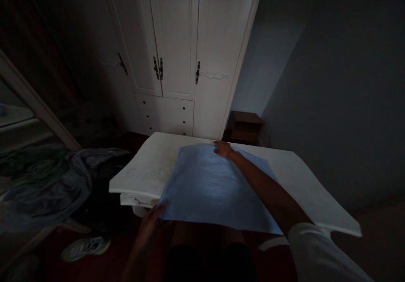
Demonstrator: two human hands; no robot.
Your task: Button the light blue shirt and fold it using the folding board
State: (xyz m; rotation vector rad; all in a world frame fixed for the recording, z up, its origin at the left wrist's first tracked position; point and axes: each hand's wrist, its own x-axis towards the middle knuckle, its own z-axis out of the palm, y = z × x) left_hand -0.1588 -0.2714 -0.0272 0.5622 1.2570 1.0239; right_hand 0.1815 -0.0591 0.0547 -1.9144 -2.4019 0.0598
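A light blue cloth lies spread over a white table, its surface lightly wrinkled in the middle. The near edge of the cloth hangs slightly past the table's front edge. At the near left corner, my left hand grips the cloth, with the thumb on top and the other fingers mostly hidden below. My right arm reaches across the cloth. Near its far edge, my right hand rests on the fabric with the fingers stretched out to the left.
A white wardrobe with dark handles stands behind the table. Beyond the table's far side is a small brown cabinet. Rumpled clothes lie to the left, above a shoe on the dark red floor. A grey wall bounds the right.
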